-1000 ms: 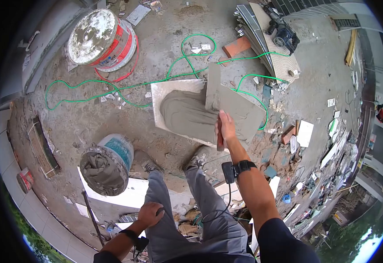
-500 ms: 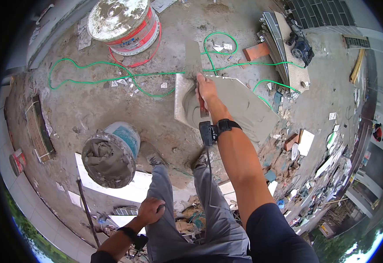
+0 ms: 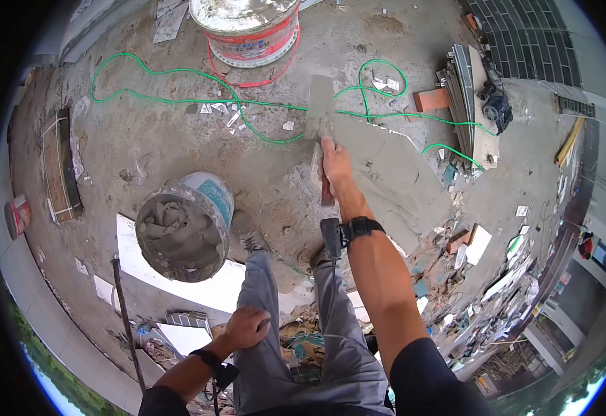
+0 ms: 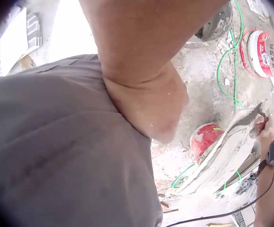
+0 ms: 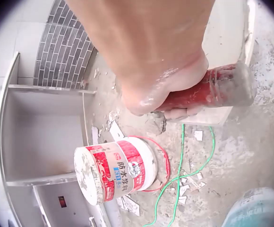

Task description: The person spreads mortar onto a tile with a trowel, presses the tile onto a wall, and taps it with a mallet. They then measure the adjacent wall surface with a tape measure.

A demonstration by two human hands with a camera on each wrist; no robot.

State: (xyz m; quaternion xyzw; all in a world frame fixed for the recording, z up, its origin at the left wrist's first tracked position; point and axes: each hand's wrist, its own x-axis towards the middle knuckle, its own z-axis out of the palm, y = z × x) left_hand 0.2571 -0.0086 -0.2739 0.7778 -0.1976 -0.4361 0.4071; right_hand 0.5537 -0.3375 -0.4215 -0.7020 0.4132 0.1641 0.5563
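My right hand (image 3: 337,163) grips the red handle (image 5: 193,97) of a flat steel trowel (image 3: 321,104). The blade points away from me, over the left end of a large tile (image 3: 400,173). Grey mortar coats the tile's upper face in a thin, streaked layer. In the left wrist view the tile appears above a red bucket (image 4: 206,139). My left hand (image 3: 249,326) rests on the left knee, its fingers partly hidden. A white and teal bucket (image 3: 216,195) full of wet mortar (image 3: 178,232) stands left of my feet.
A red and white bucket (image 3: 254,48) with a crusted lid stands beyond the tile. A green hose (image 3: 157,100) loops across the floor. Stacked tiles (image 3: 466,97) and a power tool (image 3: 495,107) lie at the back right. Rubble covers the right side; a dark rod (image 3: 128,322) stands at left.
The trowel has swept from the tile's middle to its left end, and the mortar mound there has been spread away. My view has shifted left. The left hand stays on the knee.
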